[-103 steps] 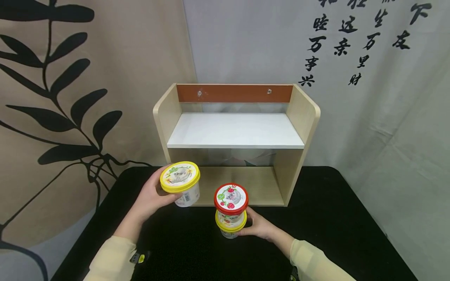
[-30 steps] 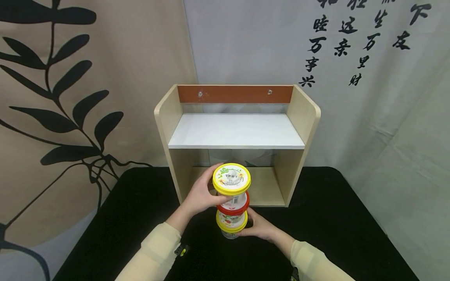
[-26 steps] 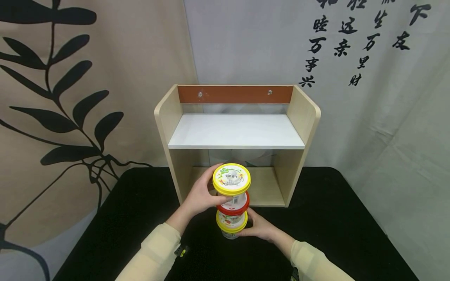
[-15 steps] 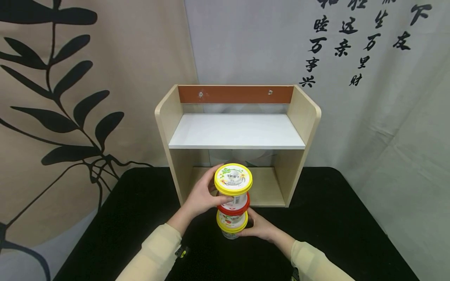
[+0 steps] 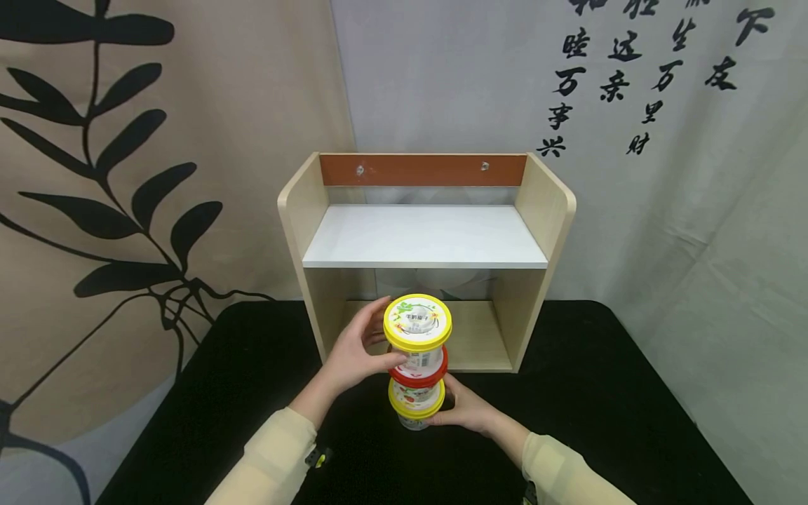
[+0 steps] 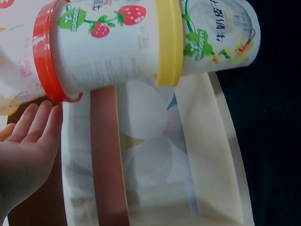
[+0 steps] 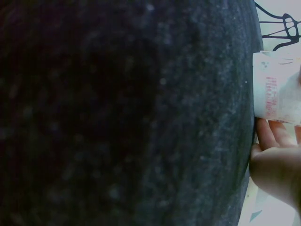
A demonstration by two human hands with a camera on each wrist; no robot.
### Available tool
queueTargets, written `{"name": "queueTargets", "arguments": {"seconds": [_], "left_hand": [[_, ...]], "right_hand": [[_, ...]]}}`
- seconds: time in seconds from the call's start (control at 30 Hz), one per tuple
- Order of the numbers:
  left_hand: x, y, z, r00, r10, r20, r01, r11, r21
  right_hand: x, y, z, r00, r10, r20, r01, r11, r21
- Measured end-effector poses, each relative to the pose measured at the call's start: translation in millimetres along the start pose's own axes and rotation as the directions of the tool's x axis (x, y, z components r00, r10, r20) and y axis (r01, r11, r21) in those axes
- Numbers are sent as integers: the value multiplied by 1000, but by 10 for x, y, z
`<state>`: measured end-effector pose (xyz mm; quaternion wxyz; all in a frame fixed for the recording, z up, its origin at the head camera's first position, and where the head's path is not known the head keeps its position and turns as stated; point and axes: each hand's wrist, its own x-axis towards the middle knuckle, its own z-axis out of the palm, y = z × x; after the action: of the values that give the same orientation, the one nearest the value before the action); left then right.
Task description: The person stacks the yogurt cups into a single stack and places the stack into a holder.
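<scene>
Three lidded paper tubs stand in one upright stack on the black table. On top is a tub with a yellow lid; the red-lidded tub with strawberry print is in the middle. The bottom tub, also yellow-lidded, is mostly covered from above. My left hand is beside the top tub, its fingers loosened and extended; in the left wrist view they lie straight near the red lid. From the right, my right hand grips the bottom tub, thumb at its front; the right wrist view shows part of that hand and a white tub wall.
Right behind the stack stands a two-level wooden shelf unit with a white upper board and a brown back rail. The black tabletop extends to both sides. Printed curtains hang behind.
My left hand brought the yellow-lidded tub from the left onto the red-lidded one, then let go and drew back slightly left. My right hand has kept its hold on the bottom tub.
</scene>
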<state>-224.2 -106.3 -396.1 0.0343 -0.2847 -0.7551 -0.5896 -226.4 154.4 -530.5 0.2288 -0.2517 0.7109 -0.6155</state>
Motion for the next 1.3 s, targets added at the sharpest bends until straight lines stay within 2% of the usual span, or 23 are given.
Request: {"name": "queueTargets", "arguments": {"seconds": [0.23,0.37,0.57,0.67,0.73,0.77,0.9,0.97,1.3], "left_hand": [[-102,-70,-176,1000,10,-5,-10,1000,28],[-161,-134,-297,1000,-11,-27,13,998,66],[-249,-232,-466,994,-58,-95,69,990,119],[-301,-264,-544,987,-83,-136,101,986,131],[-344,-201,-578,983,-92,-160,116,982,150],[-364,-216,-603,980,-98,-174,125,980,153],[-440,-303,-704,970,-109,-218,153,969,196],[-473,-438,-766,964,-119,-236,169,964,206],[-585,-565,-931,937,-160,-309,223,958,181]], "right_hand": [[-12,-8,9,1000,-8,-5,7,1000,-4],[-16,-1,15,1000,-14,-12,15,1000,1],[-21,15,32,998,-9,-56,9,1000,-8],[-26,18,48,997,-14,-76,13,1000,-19],[-28,22,61,996,-25,-83,23,999,-25],[-27,21,68,996,-34,-85,31,999,-26],[-19,21,94,994,-59,-96,56,998,-31],[-17,16,111,993,-68,-101,64,997,-36],[-16,7,170,989,-57,-138,52,998,-40]]}}
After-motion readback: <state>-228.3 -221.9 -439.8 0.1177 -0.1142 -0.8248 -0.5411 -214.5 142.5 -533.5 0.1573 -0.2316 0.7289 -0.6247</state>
